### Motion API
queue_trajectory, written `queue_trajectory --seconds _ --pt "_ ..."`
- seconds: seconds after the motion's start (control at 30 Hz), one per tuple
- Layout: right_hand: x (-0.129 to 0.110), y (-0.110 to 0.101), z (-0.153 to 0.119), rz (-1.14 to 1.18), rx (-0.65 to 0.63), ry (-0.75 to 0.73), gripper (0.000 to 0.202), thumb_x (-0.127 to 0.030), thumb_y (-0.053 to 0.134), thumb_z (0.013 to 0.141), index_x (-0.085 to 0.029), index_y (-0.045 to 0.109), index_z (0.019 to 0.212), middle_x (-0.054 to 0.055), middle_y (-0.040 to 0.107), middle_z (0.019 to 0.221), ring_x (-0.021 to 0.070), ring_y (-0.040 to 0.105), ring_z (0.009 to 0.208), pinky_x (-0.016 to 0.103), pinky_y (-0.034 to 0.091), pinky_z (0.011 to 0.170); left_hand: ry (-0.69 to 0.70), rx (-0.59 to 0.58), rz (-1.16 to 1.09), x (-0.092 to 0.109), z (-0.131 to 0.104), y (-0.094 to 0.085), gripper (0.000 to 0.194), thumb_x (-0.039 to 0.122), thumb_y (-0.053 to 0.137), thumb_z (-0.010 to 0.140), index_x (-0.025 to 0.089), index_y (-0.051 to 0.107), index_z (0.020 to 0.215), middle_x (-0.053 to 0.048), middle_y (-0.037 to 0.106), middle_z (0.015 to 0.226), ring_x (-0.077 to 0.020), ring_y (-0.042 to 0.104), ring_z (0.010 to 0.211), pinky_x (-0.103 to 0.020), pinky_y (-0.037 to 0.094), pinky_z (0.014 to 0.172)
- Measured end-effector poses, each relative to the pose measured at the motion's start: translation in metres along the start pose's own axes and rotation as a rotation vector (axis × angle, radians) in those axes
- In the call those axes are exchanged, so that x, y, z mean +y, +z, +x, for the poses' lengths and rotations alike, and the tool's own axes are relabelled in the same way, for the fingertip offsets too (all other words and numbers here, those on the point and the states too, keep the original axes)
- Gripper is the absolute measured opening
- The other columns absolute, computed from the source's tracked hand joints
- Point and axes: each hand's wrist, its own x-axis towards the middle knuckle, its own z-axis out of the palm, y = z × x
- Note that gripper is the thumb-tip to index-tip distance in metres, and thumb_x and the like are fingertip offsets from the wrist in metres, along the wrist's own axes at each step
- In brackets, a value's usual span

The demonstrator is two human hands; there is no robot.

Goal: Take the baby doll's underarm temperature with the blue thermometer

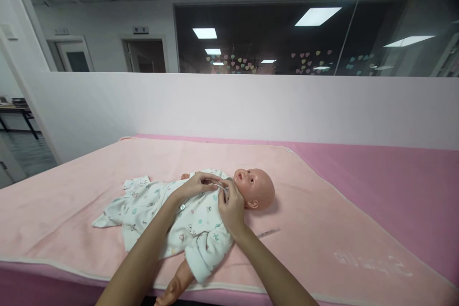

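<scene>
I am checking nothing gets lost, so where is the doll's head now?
In the head view, the doll's head lies right of centre on the peach blanket, just beyond the right hand.

Glossy plastic doll head (263,190) w/ matt cloth outfit (201,220).

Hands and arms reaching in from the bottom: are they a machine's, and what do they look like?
No, a person's. The left hand and right hand wear no gloves, and the slim forearms show no sleeves, watch, bracelet, cables or markings. Rings and nails are too small to judge.
</scene>
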Motion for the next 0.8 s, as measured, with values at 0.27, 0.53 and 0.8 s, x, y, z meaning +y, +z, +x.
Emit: queue_trajectory --seconds 0.27,0.53,0.8 --pt "0.001 -0.0006 -0.0008 0.032 0.006 0.016 0.019 -0.016 0.035 0.082 -0.019 0.053 0.088 0.002 0.059 0.074 0.0133 0.051 0.058 0.025 0.041 0.059 -0.021 0.017 -0.037 0.0009 -0.0019 -0.0013 0.042 0.034 0.067 0.069 0.014 0.063 0.105 -0.007 0.066 0.085 -0.015 0.056 0.076 -0.024 0.04 0.065" --pt "0.0036 0.0027 -0.0021 0.012 0.011 -0.009 0.017 -0.014 0.037 0.08 -0.019 0.053 0.083 0.002 0.058 0.073 0.0134 0.051 0.059 0.025 0.041 0.059 -0.026 -0.053 -0.155 -0.0014 -0.0014 -0.0026 0.037 0.031 0.067 0.068 0.017 0.063 0.102 -0.006 0.066 0.091 -0.0165 0.058 0.087 -0.025 0.043 0.074" --pt "-0.0042 -0.0044 -0.0002 -0.027 -0.064 -0.085 0.02 -0.013 0.041 0.075 -0.017 0.055 0.088 0.005 0.059 0.083 0.0175 0.056 0.077 0.027 0.044 0.069 -0.05 -0.053 -0.228 -0.0018 -0.002 -0.0038 0.04 0.026 0.069 0.067 0.016 0.061 0.105 -0.005 0.067 0.085 -0.0152 0.06 0.081 -0.025 0.043 0.075"
